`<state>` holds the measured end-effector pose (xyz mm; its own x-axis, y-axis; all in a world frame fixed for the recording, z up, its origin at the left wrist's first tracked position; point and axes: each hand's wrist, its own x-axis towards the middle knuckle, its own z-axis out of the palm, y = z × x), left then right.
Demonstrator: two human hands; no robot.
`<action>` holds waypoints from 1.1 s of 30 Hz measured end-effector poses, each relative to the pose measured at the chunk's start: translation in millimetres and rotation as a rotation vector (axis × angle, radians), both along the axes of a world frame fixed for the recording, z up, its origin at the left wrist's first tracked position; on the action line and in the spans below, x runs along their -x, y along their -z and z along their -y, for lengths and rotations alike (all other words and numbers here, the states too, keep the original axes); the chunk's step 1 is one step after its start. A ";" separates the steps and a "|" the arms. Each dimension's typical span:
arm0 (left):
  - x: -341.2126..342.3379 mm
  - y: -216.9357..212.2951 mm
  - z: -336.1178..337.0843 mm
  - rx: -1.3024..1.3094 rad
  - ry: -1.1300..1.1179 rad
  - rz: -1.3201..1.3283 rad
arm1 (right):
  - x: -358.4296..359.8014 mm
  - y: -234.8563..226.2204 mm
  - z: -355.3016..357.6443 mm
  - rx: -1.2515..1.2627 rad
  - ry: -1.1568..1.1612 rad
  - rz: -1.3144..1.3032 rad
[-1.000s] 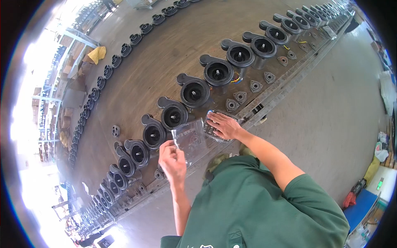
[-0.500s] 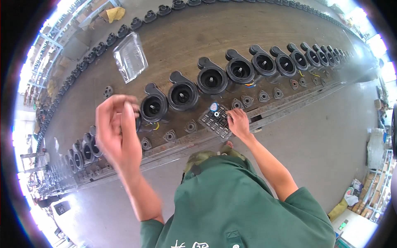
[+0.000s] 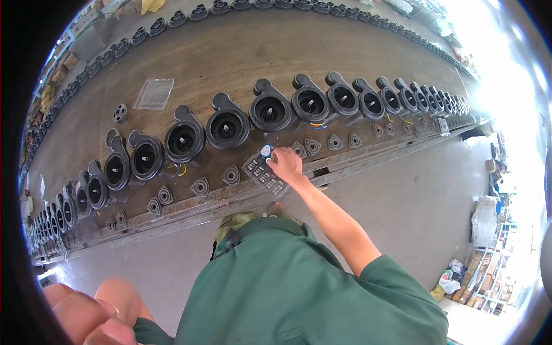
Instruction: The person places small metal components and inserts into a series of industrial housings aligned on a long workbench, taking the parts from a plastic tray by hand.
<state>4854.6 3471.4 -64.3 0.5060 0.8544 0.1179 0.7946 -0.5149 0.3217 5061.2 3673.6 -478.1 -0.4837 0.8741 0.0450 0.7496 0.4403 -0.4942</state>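
My right hand (image 3: 286, 165) reaches to a flat sheet of small rectangular pieces (image 3: 268, 177) near the bench's front edge. Its fingers are pinched together at a small white ring (image 3: 269, 161) on the sheet. Beside the ring sits a round blue-topped piece (image 3: 266, 150). Close to the camera at the lower left is my left hand (image 3: 86, 313), raised off the bench with its fingers curled in. What it holds, if anything, is hidden. Behind the sheet stand black round housings with a central shaft (image 3: 270, 111). Small flanged discs (image 3: 230, 175) lie in front of them.
The long brown bench (image 3: 230, 54) carries a curved row of housings and another far row (image 3: 198, 11). A clear plastic bag (image 3: 154, 94) and a loose round disc (image 3: 119, 112) lie at the left. A metal rail (image 3: 213, 210) runs along the front edge.
My left hand has moved from over the housings down and back to the lower left. My right hand has shifted from the sheet's right edge onto the white ring. The view has turned.
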 end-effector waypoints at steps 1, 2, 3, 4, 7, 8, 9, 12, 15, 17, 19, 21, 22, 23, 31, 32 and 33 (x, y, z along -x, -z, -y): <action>-1.9 3.6 -0.8 -0.003 0.009 0.024 | -1.1 -0.4 2.4 -0.018 0.005 -0.002; -3.2 5.9 -1.7 -0.011 0.014 0.054 | -2.0 -1.2 1.8 -0.008 -0.005 -0.008; -4.4 8.6 -4.0 -0.023 0.018 0.077 | -3.7 -2.5 -0.2 0.003 -0.015 -0.014; -7.5 13.5 -6.5 -0.026 0.029 0.107 | -7.6 -1.6 3.0 -0.011 -0.003 0.007; -17.7 14.6 -11.7 -0.056 0.058 0.212 | -14.5 -13.4 3.9 0.036 -0.029 0.054; -21.7 8.6 -4.7 -0.061 0.035 0.242 | -7.4 -17.2 7.6 0.035 -0.027 0.021; -25.3 7.3 -3.7 -0.072 0.034 0.273 | -6.3 -17.9 8.8 0.028 -0.003 -0.005; -30.6 8.6 -1.5 -0.094 0.045 0.397 | -16.4 -8.2 4.3 0.025 0.040 -0.075; -42.5 9.2 -6.4 -0.088 0.073 0.531 | -36.8 -4.8 15.9 0.104 0.118 -0.091; -50.4 3.9 -5.0 -0.107 0.102 0.651 | -60.0 20.2 13.3 -0.055 0.045 -0.117; -58.3 5.5 -7.6 -0.113 0.080 0.804 | -55.2 19.8 21.9 -0.075 0.040 -0.052; -67.8 1.5 -10.2 -0.117 0.055 0.958 | -53.6 15.4 31.6 -0.045 0.060 -0.112; -72.3 -2.3 -9.2 -0.127 0.051 1.026 | -53.9 9.9 36.0 -0.030 0.087 -0.120; -75.1 -2.4 -10.4 -0.134 0.032 1.085 | -52.5 5.1 35.1 -0.018 0.099 -0.122; -96.9 -10.2 -27.4 -0.104 -0.007 1.271 | -60.2 2.2 46.5 -0.041 0.166 -0.148; -98.1 -11.5 -27.7 -0.100 -0.022 1.275 | -58.4 0.9 48.6 -0.033 0.166 -0.163; -97.5 -11.9 -28.8 -0.090 -0.043 1.252 | -54.6 2.6 48.3 -0.097 0.141 -0.178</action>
